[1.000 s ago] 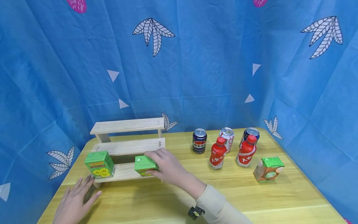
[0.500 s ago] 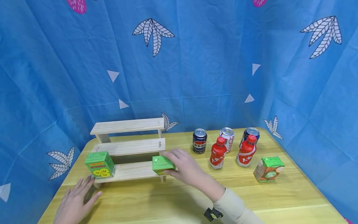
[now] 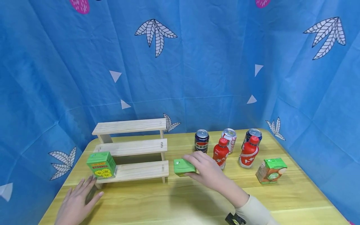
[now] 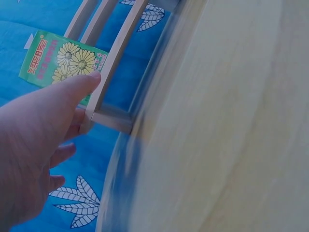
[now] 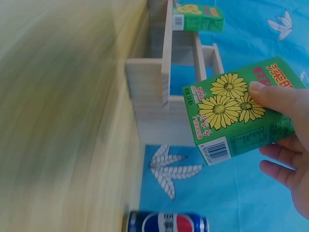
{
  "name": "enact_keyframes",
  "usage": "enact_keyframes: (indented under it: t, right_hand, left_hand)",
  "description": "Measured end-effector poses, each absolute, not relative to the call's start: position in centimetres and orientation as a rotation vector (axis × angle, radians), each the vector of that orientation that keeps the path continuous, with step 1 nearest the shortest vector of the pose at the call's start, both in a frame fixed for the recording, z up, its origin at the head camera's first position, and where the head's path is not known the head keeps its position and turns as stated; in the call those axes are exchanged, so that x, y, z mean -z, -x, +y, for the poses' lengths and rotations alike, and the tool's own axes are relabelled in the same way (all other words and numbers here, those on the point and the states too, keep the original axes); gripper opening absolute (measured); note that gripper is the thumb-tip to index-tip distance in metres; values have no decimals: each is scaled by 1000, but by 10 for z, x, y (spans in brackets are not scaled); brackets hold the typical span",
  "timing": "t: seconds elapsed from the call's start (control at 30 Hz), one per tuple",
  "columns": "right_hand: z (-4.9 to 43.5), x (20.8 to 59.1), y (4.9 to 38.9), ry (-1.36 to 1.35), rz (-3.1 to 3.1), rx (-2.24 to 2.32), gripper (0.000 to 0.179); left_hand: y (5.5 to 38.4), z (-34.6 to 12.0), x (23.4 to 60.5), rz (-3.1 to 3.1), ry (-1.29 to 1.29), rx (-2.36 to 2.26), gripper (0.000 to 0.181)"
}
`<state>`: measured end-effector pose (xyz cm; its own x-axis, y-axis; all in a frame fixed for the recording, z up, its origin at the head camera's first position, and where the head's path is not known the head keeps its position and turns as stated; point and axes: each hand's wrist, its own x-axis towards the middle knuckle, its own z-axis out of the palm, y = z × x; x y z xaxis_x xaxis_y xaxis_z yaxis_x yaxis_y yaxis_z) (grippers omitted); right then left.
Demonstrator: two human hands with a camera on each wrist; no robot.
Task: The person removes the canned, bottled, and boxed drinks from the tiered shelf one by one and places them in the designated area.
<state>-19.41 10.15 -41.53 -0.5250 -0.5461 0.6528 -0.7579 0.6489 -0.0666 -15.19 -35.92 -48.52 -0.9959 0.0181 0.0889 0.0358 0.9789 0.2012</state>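
Note:
My right hand [image 3: 205, 167] pinches a green drink carton [image 5: 231, 108] with yellow flowers printed on it. The carton is just right of the lowest board of a three-step wooden shelf [image 3: 142, 171]; its shadow falls on the table. Thumb on the flowered face, other fingers behind, as the right wrist view shows. My left hand [image 3: 76, 201] lies at the shelf's front left corner, fingers extended, with fingertips right at the corner. A matching green carton [image 3: 102, 165] stands upright at the left end of the lowest board, also seen beyond my left thumb [image 4: 87, 84].
Right of the held carton stand a dark blue Pepsi can [image 3: 201, 140], a white Coca-Cola can [image 3: 230, 137] and another dark can [image 3: 254, 132]. Two red bottles [image 3: 220, 153] are in front. A green-and-brown carton [image 3: 271, 170] stands farther right. Blue curtain [image 3: 180, 62] hangs behind.
My right hand has carried the green carton rightward, from over the lowest board to beyond the shelf's right end. My left hand and the other carton have stayed put.

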Motion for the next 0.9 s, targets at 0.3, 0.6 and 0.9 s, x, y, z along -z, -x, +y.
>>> enact_keyframes:
  t: [0.3, 0.6, 0.9]
  right_hand:
    - [133, 428, 191, -973, -2240, -437, 65]
    - [155, 435, 186, -957, -2276, -422, 66]
    - [171, 437, 181, -940, -2285, -408, 63]
  left_hand:
    - [152, -358, 484, -3054, 30, 310, 92]
    - [151, -358, 482, -3049, 34, 306, 91]
    - [151, -357, 481, -3046, 33, 297, 90]
